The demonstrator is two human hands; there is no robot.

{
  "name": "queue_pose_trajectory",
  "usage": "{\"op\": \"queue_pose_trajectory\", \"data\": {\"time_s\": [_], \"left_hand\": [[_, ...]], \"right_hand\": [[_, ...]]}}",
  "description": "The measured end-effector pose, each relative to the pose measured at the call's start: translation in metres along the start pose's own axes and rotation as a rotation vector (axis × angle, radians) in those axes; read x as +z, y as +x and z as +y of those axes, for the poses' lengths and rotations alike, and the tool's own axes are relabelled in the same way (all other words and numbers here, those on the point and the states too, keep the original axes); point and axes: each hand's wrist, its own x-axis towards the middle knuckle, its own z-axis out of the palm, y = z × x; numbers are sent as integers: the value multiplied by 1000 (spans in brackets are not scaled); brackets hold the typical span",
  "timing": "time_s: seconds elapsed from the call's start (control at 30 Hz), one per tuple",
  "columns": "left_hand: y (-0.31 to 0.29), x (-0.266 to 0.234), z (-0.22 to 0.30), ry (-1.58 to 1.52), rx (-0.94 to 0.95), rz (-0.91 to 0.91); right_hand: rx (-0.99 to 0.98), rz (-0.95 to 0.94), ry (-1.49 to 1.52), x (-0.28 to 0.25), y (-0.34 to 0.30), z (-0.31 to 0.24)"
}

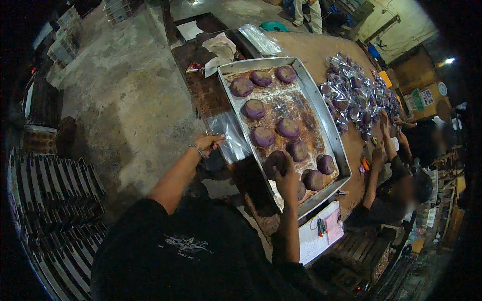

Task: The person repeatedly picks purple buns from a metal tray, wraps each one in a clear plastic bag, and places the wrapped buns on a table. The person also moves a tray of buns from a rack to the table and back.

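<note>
Left hand (212,144) pinches the edge of a clear plastic bag (235,143), left of frame centre; right hand (287,173) grips a dark purple bun (274,163), just below centre, over the lower part of a metal baking tray (324,118). Whether the bun is clear of the tray surface: cannot tell. Other purple buns (288,128) sit in the tray; glossy wrapped packets (351,93) are heaped upper right.
</note>
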Motion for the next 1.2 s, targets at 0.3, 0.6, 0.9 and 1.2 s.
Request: {"op": "queue_pose_trajectory", "data": {"time_s": [0.3,0.6,0.9,1.2], "left_hand": [[-61,50,-13,-44,234,212],[-48,26,14,122,352,1],[-40,18,51,88,315,-55],[-50,39,91,-89,160,-109]], "right_hand": [[-12,429,676,80,-29,-57],[131,-200,707,101,14,-47],[116,-118,766,116,52,-74],[-74,-107,762,119,80,-99]]}}
